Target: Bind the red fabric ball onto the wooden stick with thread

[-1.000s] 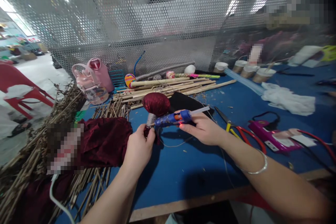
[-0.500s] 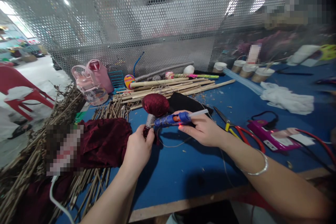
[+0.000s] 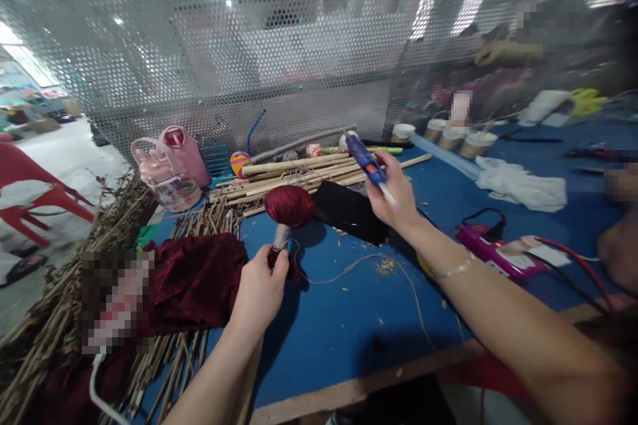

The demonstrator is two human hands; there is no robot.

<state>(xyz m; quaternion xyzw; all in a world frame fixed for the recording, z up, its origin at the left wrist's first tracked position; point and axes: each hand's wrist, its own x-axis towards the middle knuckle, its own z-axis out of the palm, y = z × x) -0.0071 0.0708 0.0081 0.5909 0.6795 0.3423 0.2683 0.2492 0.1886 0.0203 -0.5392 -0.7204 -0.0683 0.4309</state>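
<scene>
My left hand (image 3: pixel 262 285) is closed around the neck of a stick with a round, dark red cloth-covered head (image 3: pixel 289 206). Just above the fingers, grey twine (image 3: pixel 282 236) is wound round the neck, and its loose end trails to the right over the blue table. A blue hot glue gun (image 3: pixel 363 159) with a clear glue stick at its rear is gripped in my right hand (image 3: pixel 396 196). It is raised over the wooden sticks, nozzle pointing up and away, apart from the red head. Beneath the right hand lies a flat black piece (image 3: pixel 349 211).
Dark red cloth (image 3: pixel 197 282) lies at left over dry twigs (image 3: pixel 169 362). Pale sticks (image 3: pixel 309 166) run along the back beside a pink bottle (image 3: pixel 172 182). At right are a purple power strip (image 3: pixel 498 252), a white glove (image 3: pixel 523 182) and paper cups (image 3: pixel 477 145). A perforated metal screen (image 3: pixel 239 73) stands behind.
My right hand has lifted the glue gun off the wound neck, moving it up and right and turning its nozzle away. My left hand still holds the stick, its head more upright.
</scene>
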